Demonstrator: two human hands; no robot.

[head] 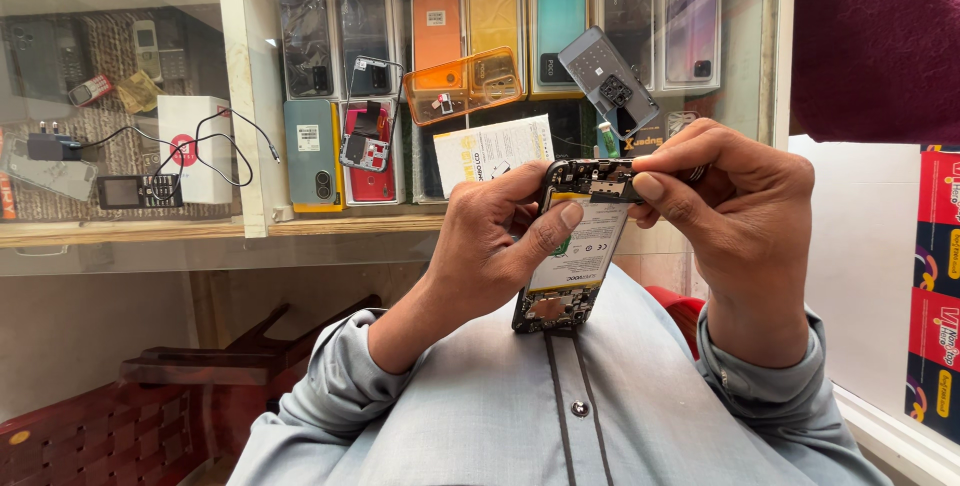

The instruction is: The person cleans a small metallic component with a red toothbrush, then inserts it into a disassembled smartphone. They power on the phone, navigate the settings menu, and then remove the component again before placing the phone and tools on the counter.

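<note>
Two hands on one opened phone [572, 246]; your left hand [490, 241] grips its body; right hand [735, 206] pinches the top board; keep fingertips steady.

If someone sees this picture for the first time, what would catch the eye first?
In the centre, the left hand holds an opened phone, its battery and circuit boards exposed, while the right hand pinches its top edge. Behind, a glass counter shows colourful phone cases, with an orange case lying on top.

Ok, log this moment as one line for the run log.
left hand: grips opened phone | right hand: fingertips pinch at phone's top edge | phone: back off, battery showing, tilted over lap | behind: glass counter
</note>
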